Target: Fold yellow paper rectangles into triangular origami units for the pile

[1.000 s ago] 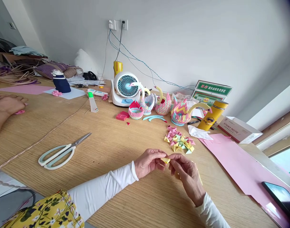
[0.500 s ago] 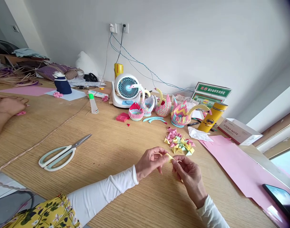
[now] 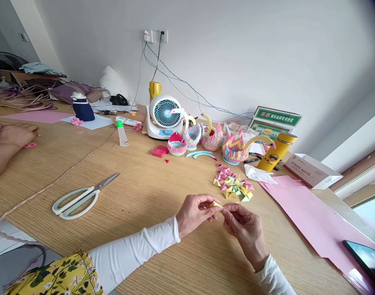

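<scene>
Between my two hands is a small folded piece of yellow paper (image 3: 216, 204), partly covered by the fingers. My left hand (image 3: 197, 211) is closed, pinching its left side between thumb and fingers. From the other side my right hand (image 3: 244, 227) pinches the paper's right end with thumb and forefinger. Just beyond the hands lies a heap of folded paper triangles (image 3: 233, 184) in pink, yellow and pale green. Large scissors (image 3: 83, 198) with pale handles rest on the table to the left, their blades closed.
Folded-paper swans (image 3: 233, 147) stand before a white desk fan (image 3: 166, 116). A glue bottle (image 3: 122, 134) is left of them. Pink paper sheets (image 3: 301, 213) and a phone (image 3: 364, 260) lie at right. A cord (image 3: 67, 170) crosses the table; another person's hands (image 3: 17, 133) are at far left.
My left fingers have shifted on the yellow paper, and it now lies flatter between the hands. The whole view has moved slightly. The other person's hands have shifted a little.
</scene>
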A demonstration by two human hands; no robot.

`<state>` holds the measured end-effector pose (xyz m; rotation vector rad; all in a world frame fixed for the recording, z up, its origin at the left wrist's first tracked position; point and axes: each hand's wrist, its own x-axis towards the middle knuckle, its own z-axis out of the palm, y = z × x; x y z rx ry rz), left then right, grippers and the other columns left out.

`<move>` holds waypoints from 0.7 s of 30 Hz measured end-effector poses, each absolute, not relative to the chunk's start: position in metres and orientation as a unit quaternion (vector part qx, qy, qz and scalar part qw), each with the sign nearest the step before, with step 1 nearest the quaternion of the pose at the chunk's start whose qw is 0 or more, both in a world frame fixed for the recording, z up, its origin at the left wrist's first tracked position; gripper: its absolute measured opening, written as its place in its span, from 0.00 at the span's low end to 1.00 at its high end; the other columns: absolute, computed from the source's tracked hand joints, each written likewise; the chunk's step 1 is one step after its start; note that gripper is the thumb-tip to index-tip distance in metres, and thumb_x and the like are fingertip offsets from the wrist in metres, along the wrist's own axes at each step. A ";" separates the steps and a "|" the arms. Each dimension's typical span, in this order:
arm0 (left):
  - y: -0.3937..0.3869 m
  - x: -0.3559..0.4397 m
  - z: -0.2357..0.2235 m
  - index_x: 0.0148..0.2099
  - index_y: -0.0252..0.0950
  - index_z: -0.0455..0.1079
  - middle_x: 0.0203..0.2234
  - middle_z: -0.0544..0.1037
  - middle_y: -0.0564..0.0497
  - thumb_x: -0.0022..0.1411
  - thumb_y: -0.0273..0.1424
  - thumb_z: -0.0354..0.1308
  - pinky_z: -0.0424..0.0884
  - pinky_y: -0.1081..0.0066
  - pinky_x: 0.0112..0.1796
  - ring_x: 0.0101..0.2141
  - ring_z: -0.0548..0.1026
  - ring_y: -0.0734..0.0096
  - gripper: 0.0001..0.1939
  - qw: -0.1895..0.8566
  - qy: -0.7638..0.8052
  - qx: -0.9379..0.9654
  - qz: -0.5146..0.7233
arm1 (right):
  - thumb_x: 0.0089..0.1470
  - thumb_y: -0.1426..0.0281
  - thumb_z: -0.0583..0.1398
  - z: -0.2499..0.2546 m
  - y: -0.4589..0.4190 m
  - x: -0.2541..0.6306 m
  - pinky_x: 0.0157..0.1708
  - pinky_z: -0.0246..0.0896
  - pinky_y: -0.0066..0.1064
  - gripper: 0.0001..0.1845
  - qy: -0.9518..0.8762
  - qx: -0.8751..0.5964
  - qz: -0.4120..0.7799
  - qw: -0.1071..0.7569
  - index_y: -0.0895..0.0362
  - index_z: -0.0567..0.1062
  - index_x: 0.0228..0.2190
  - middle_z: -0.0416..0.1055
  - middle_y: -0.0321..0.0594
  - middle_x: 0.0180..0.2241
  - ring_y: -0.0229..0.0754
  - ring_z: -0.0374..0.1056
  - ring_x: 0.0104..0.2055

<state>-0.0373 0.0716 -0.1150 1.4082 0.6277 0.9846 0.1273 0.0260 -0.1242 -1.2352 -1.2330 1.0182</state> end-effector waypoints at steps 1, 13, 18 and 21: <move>0.071 -0.037 -0.116 0.40 0.30 0.74 0.22 0.75 0.51 0.53 0.37 0.63 0.71 0.77 0.26 0.23 0.73 0.75 0.16 0.609 0.272 0.611 0.427 | 0.48 0.59 0.65 -0.124 0.026 0.127 0.14 0.45 0.21 0.15 -0.516 -0.518 0.426 0.533 0.59 0.76 0.31 0.66 0.33 0.16 0.29 0.53 0.15; 0.066 -0.036 -0.113 0.40 0.30 0.74 0.26 0.76 0.48 0.56 0.41 0.60 0.73 0.75 0.27 0.29 0.76 0.69 0.19 0.593 0.305 0.615 0.422 | 0.48 0.59 0.65 -0.120 0.023 0.125 0.16 0.55 0.25 0.13 -0.547 -0.530 0.364 0.536 0.58 0.76 0.28 0.69 0.37 0.20 0.35 0.61 0.19; 0.064 -0.036 -0.110 0.41 0.30 0.74 0.28 0.77 0.46 0.56 0.41 0.59 0.73 0.75 0.27 0.30 0.76 0.67 0.19 0.587 0.315 0.619 0.417 | 0.50 0.61 0.64 -0.121 0.023 0.126 0.21 0.59 0.26 0.11 -0.568 -0.529 0.342 0.529 0.57 0.75 0.28 0.71 0.39 0.26 0.35 0.63 0.22; 0.063 -0.036 -0.108 0.41 0.29 0.73 0.30 0.77 0.45 0.57 0.41 0.58 0.73 0.75 0.28 0.32 0.76 0.67 0.18 0.584 0.313 0.624 0.414 | 0.49 0.62 0.65 -0.123 0.025 0.128 0.21 0.58 0.26 0.11 -0.576 -0.518 0.349 0.528 0.56 0.75 0.29 0.70 0.37 0.25 0.35 0.62 0.22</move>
